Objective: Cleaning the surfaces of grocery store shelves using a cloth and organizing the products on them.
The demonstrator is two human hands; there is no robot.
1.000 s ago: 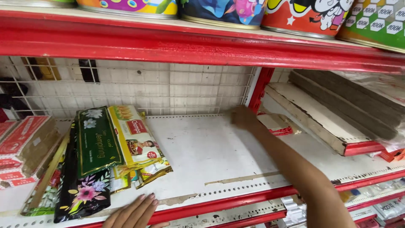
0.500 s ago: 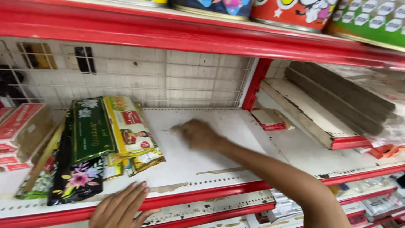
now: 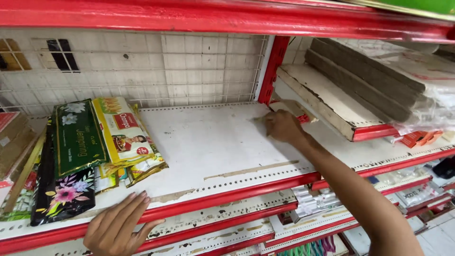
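The left hand (image 3: 119, 227) rests spread and empty on the shelf (image 3: 208, 142) edge just below the stacked packets (image 3: 95, 147), while the right hand (image 3: 283, 126), fingers curled, touches the small box (image 3: 295, 110) lying lengthwise just behind it.

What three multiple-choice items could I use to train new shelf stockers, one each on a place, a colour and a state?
1. Where does the left hand rest?
A. on the shelf's front edge
B. on the wire grid
C. on the packets

2. What colour is the shelf edge?
A. blue
B. red
C. green

3. How is the right hand?
A. hanging below the shelf
B. raised above the top shelf
C. down on the shelf surface

Answers: 1 A, its fingers lie on the red front edge; 2 B, the strip is red; 3 C, it rests on the white board near the red post.
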